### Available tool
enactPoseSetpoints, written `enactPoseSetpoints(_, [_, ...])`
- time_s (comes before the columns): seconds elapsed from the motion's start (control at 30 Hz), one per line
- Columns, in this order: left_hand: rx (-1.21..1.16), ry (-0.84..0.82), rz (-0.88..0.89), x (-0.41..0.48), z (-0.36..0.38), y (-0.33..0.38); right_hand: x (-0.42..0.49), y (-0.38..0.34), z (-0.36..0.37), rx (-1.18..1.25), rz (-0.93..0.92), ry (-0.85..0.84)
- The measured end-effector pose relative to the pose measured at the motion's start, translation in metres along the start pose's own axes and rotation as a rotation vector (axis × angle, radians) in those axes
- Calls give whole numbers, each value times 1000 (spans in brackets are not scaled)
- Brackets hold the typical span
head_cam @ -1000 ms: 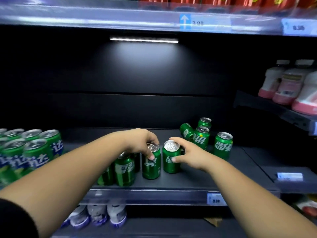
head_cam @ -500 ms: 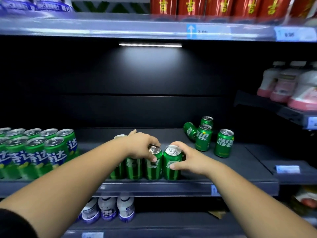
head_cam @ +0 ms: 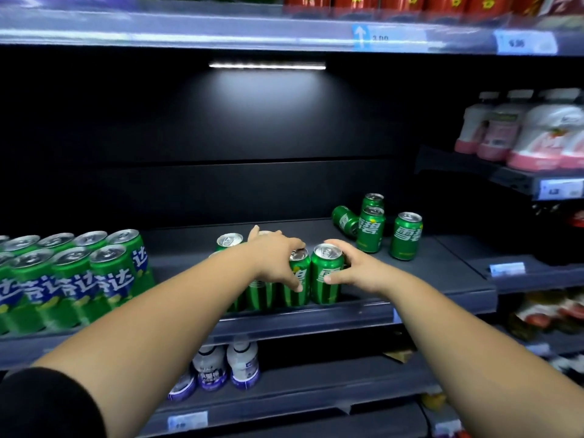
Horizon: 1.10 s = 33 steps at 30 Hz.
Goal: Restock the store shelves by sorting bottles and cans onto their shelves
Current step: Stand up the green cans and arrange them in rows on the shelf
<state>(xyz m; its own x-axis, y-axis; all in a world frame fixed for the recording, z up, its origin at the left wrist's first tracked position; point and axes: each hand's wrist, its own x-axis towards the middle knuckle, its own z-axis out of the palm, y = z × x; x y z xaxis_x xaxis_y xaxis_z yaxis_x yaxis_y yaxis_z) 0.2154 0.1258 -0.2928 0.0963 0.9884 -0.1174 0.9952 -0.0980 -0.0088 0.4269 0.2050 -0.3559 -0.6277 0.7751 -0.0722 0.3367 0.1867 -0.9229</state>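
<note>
A row of green soda cans stands at the front edge of the dark shelf (head_cam: 426, 279). My left hand (head_cam: 278, 257) lies over the tops of the row, with its thumb down the front of one can (head_cam: 298, 279). My right hand (head_cam: 357, 270) wraps the rightmost can (head_cam: 325, 273) from the right side. Another upright can (head_cam: 229, 241) stands just behind the row. Farther back right are loose green cans: one lying on its side (head_cam: 344, 220) and three upright (head_cam: 406, 235).
A block of green-and-blue cans (head_cam: 76, 276) fills the shelf's left end. Pink-and-white bottles (head_cam: 531, 134) stand on a higher shelf at the right. White-and-purple bottles (head_cam: 221, 368) stand on the shelf below. Red cans (head_cam: 410, 1) line the top shelf.
Both hands slid the front cans toward the shelf's front edge and closed the gap between them. My view shifted slightly right and upward.
</note>
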Motion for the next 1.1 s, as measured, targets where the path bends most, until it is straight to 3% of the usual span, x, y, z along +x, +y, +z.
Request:
enactPoseSetpoints(0.1, [-13,5,34,0,-1,1,-5,-5,-3,-140,28,18])
enactPoseSetpoints(0.33, [-293,187,247,26,-19,10,-11,-7,-47,-229,-64,215])
enactPoseSetpoints(0.63, [-206,132,286,113,-32,55,-8,18,-152,-546,-62,442])
enactPoseSetpoints(0.8, [-175,119,274,173,-43,81,15,37,-201,-597,-16,444])
enactPoseSetpoints(1.1, [-180,48,155,246,-42,107,51,52,-246,-527,-19,261])
